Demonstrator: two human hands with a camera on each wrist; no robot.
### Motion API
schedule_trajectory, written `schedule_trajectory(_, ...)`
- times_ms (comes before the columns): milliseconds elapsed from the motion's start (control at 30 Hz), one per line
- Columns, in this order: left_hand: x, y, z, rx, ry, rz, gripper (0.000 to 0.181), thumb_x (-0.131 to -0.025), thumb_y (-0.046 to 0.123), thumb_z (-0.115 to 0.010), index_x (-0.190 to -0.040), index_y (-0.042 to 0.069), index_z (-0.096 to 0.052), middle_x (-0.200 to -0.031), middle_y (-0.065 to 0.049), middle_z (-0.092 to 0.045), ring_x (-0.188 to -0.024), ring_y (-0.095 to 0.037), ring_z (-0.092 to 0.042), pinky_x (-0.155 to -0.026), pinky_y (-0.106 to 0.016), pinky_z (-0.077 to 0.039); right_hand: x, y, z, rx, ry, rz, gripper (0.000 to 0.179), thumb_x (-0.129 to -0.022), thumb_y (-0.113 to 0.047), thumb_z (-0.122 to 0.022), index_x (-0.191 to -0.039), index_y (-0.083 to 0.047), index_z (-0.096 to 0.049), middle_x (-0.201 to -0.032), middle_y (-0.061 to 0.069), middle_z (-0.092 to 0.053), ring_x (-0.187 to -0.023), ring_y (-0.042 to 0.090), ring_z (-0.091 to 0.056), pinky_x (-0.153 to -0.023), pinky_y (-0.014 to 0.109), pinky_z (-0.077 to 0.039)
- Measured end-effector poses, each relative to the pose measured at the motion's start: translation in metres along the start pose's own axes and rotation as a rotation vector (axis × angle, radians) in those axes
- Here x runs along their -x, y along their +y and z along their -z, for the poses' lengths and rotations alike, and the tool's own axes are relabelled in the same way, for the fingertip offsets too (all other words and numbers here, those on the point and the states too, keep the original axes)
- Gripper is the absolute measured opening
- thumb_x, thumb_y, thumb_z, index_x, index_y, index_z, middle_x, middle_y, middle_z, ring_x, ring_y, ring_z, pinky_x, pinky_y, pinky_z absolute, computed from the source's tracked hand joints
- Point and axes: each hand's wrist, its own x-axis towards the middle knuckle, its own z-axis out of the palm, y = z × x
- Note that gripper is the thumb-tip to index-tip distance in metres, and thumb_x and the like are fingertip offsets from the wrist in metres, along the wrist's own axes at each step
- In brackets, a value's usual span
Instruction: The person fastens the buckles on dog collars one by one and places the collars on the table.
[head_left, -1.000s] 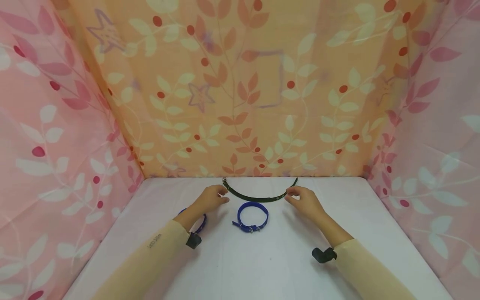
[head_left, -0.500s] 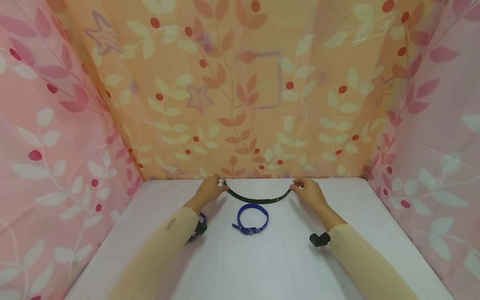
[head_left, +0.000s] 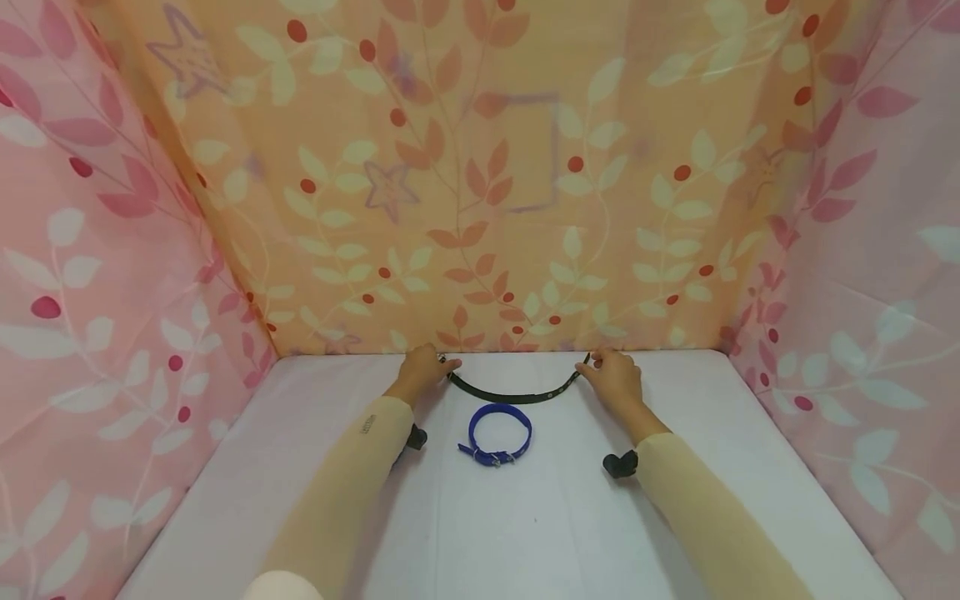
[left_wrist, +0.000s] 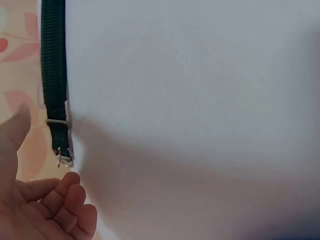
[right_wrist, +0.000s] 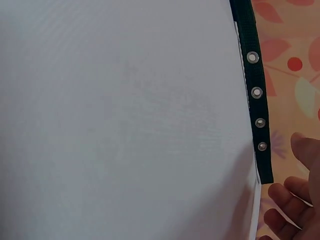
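A dark green collar [head_left: 510,399] lies in a shallow curve along the back of the white table. Its metal buckle [left_wrist: 63,159] is at the left end, and metal-ringed holes [right_wrist: 257,92] run along the right end. My left hand [head_left: 422,372] is at the buckle end, thumb and fingers apart from the strap in the left wrist view. At the holed end is my right hand [head_left: 612,381], its thumb and loosely bent fingers beside the tip without gripping it. A buckled blue collar [head_left: 492,457] forms a ring in front of the green one.
Another blue collar, hidden now except for a sliver, lies under my left wrist. An orange patterned cloth [head_left: 465,167] rises right behind the table's [head_left: 540,533] back edge. Pink patterned cloths flank both sides.
My left hand has moved forward and right to the buckle end, its sleeve now covering the second blue collar. The right hand has moved slightly forward at the strap tip. Both collars stay put.
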Motion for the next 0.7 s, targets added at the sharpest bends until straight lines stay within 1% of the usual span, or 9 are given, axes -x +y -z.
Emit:
schedule_trajectory(67, -0.001, 0.0, -0.003, 0.043, 0.01, 0.003, 0.051, -0.091, 0.058, -0.072, -0.082, 0.009, -0.061, -0.074, -0.004, -0.052, -0.071, -0.022, -0.052, -0.06, -0.034, -0.041, -0.002, 0.0, -0.002, 0.006, -0.013, -0.01, 0.051, -0.092, -0.046, -0.075, -0.119, -0.003, -0.072, -0.104, 0.014, -0.074, -0.104, 0.041, -0.062, -0.095, 0.058, -0.04)
schedule_trajectory(133, -0.002, 0.0, -0.005, 0.068, 0.034, 0.003, 0.051, -0.09, 0.056, -0.073, -0.072, 0.011, -0.059, -0.068, -0.002, -0.048, -0.067, -0.021, -0.049, -0.057, -0.033, -0.038, -0.005, 0.0, -0.004, 0.023, -0.033, -0.022, 0.056, -0.092, -0.05, -0.073, -0.122, -0.003, -0.07, -0.105, 0.014, -0.075, -0.106, 0.043, -0.062, -0.095, 0.059, -0.041)
schedule_trajectory(200, -0.002, 0.0, -0.008, 0.085, 0.055, 0.01, 0.051, -0.089, 0.055, -0.076, -0.067, 0.013, -0.057, -0.066, 0.0, -0.047, -0.066, -0.02, -0.048, -0.056, -0.032, -0.038, -0.007, 0.001, -0.006, 0.044, -0.054, -0.047, 0.061, -0.092, -0.053, -0.071, -0.126, -0.003, -0.068, -0.108, 0.014, -0.075, -0.109, 0.045, -0.06, -0.095, 0.06, -0.041)
schedule_trajectory(300, -0.003, 0.002, -0.008, 0.071, 0.075, 0.015, 0.049, -0.088, 0.052, -0.077, -0.066, 0.014, -0.057, -0.068, 0.0, -0.049, -0.069, -0.02, -0.05, -0.059, -0.033, -0.041, -0.011, 0.001, -0.009, 0.063, -0.069, -0.111, 0.068, -0.092, -0.057, -0.07, -0.131, -0.002, -0.065, -0.118, 0.019, -0.072, -0.113, 0.047, -0.058, -0.095, 0.06, -0.04)
schedule_trajectory(400, -0.001, 0.006, -0.008, 0.065, 0.082, 0.026, 0.04, -0.09, 0.044, -0.078, -0.07, 0.013, -0.062, -0.075, -0.002, -0.057, -0.075, -0.022, -0.055, -0.066, -0.037, -0.048, -0.014, 0.003, -0.012, 0.101, -0.074, -0.163, 0.069, -0.091, -0.059, -0.069, -0.13, -0.002, -0.066, -0.126, 0.023, -0.068, -0.114, 0.048, -0.057, -0.095, 0.06, -0.041)
schedule_trajectory(467, 0.001, 0.008, -0.006, 0.066, 0.091, 0.035, 0.032, -0.09, 0.035, -0.076, -0.072, 0.011, -0.064, -0.079, -0.004, -0.061, -0.078, -0.023, -0.057, -0.07, -0.04, -0.051, -0.015, 0.004, -0.014, 0.12, -0.075, -0.177, 0.065, -0.091, -0.059, -0.069, -0.125, -0.004, -0.069, -0.125, 0.024, -0.068, -0.112, 0.047, -0.058, -0.093, 0.06, -0.041)
schedule_trajectory(567, 0.003, 0.009, -0.006, 0.085, 0.11, 0.035, 0.021, -0.088, 0.021, -0.07, -0.071, 0.011, -0.063, -0.081, -0.006, -0.063, -0.078, -0.024, -0.057, -0.071, -0.042, -0.053, -0.015, 0.003, -0.017, 0.118, -0.076, -0.187, 0.051, -0.092, -0.055, -0.069, -0.112, -0.008, -0.074, -0.119, 0.02, -0.07, -0.109, 0.046, -0.058, -0.091, 0.059, -0.039)
schedule_trajectory(633, 0.002, 0.008, -0.007, 0.115, 0.129, 0.025, 0.02, -0.086, 0.014, -0.067, -0.068, 0.012, -0.059, -0.077, -0.005, -0.06, -0.074, -0.023, -0.054, -0.068, -0.038, -0.051, -0.014, 0.0, -0.018, 0.083, -0.073, -0.191, 0.042, -0.093, -0.048, -0.07, -0.108, -0.01, -0.075, -0.118, 0.018, -0.07, -0.109, 0.045, -0.057, -0.091, 0.059, -0.038)
schedule_trajectory(700, 0.001, 0.006, -0.009, 0.164, 0.148, 0.021, 0.025, -0.085, 0.009, -0.065, -0.063, 0.013, -0.054, -0.07, -0.002, -0.053, -0.07, -0.022, -0.05, -0.062, -0.034, -0.046, -0.012, -0.003, -0.019, 0.047, -0.069, -0.197, 0.035, -0.093, -0.04, -0.07, -0.11, -0.011, -0.075, -0.121, 0.016, -0.07, -0.111, 0.045, -0.056, -0.091, 0.059, -0.037)
